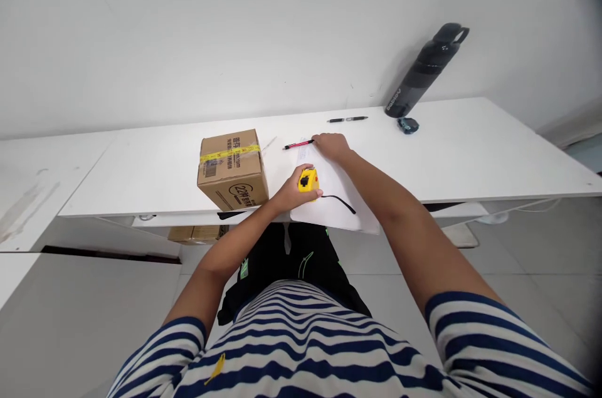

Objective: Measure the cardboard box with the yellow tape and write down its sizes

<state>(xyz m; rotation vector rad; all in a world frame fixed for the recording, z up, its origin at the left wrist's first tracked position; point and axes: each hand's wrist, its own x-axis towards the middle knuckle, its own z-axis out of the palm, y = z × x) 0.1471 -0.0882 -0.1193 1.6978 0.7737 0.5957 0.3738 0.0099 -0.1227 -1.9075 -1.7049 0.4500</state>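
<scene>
Tape measure (308, 180) sits clasped in the left grip (291, 195), while the right grip (332, 146) beyond meets the red pen (296, 145), perhaps pinching it.

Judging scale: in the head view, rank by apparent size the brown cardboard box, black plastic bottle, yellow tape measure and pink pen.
1. brown cardboard box
2. black plastic bottle (farther, so unsure)
3. yellow tape measure and pink pen: too alike to rank

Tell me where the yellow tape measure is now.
In the head view, the yellow tape measure is in the left hand, on the white paper, just right of the cardboard box.
</scene>
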